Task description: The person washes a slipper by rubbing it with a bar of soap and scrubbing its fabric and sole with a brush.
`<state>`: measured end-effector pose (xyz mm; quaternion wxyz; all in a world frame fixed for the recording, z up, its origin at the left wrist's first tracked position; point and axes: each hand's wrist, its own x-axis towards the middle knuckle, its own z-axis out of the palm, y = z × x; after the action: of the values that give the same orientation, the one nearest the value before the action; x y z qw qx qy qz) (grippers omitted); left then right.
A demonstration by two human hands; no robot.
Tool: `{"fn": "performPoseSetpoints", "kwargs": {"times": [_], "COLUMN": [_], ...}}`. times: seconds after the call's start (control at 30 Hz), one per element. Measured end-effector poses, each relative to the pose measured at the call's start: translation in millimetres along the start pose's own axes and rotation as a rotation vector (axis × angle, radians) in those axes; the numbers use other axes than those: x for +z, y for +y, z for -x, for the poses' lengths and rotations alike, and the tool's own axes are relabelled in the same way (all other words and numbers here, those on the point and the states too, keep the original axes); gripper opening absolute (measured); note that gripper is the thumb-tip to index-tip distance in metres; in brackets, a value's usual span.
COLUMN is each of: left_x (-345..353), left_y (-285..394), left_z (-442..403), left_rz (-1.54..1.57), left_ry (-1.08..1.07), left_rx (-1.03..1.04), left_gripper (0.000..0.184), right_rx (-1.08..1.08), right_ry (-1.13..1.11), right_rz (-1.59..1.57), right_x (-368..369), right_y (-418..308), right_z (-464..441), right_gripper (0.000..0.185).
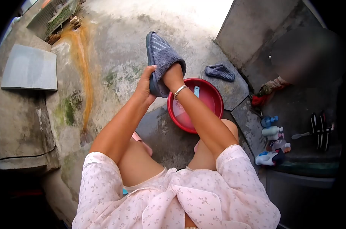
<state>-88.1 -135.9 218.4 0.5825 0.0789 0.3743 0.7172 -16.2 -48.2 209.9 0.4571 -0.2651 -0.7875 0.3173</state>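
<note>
head view, left to right: a grey board [30, 68] rests at 9 o'clock, well apart from both hands. nearer the middle, the left hand [145, 86] has its fingers closed on the heel end of the furry slipper [167, 59], thumb along the sole's edge. that slipper is up near 11 o'clock of the red basin [220, 100], its striped toe pointing close to 12 o'clock and its sole turned towards 9.

the right hand [173, 76] reaches into the foot opening; its fingers are hidden inside, so i cannot tell whether they are spread or bunched. a bracelet [181, 90] sits on that wrist.

the slipper should be light, though soaked fur would add some weight; whether it is wet i cannot tell. the thick sole looks bendy but firm enough to take a grip, while the plush upper looks soft and likely to squash or twist. it is hardly fragile. the heel edge of the sole is the surest hold, with a hand inside to brace the upper; a wet, soapy sole could slide.

a light-blue handle [196, 91] shows in the basin. the other slipper [220, 72] lies at 3 o'clock on the stone slab, and bottles [272, 131] stand or lie at 4 o'clock.
</note>
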Motion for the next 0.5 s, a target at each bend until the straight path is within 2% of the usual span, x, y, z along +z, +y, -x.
{"fn": "performPoseSetpoints", "kwargs": {"times": [0.1, 0.13, 0.17, 0.2, 0.3, 0.43, 0.5], "left_x": [-8, -10, -12, -13, -7, -5, -6], "left_y": [7, 12, 16, 20, 21, 22, 24], "left_z": [-6, -8, -10, -9, -1, 0, -1], "left_rz": [-0.001, 0.043, 0.086, 0.103, 0.057, -0.037, -0.064], "left_ry": [0.001, -0.062, -0.126, -0.153, -0.071, -0.186, -0.225], "left_rx": [0.012, 0.017, 0.023, 0.032, 0.025, 0.099, 0.104], "left_gripper": [0.044, 0.043, 0.042, 0.040, 0.039, 0.044, 0.046], "right_rx": [0.116, 0.070, 0.103, 0.090, 0.183, 0.303, 0.274], "right_ry": [0.055, 0.082, -0.007, 0.021, 0.034, 0.084, 0.116], "right_rz": [-0.123, -0.165, -0.171, -0.192, -0.287, -0.417, -0.432], "right_x": [-2, -2, -6, -4, 2, 0, 7], "right_y": [-20, -32, -44, -47, -46, -52, -42], "right_z": [15, 21, 27, 33, 39, 44, 47], "right_gripper": [0.026, 0.027, 0.037, 0.043, 0.063, 0.073, 0.074]}}
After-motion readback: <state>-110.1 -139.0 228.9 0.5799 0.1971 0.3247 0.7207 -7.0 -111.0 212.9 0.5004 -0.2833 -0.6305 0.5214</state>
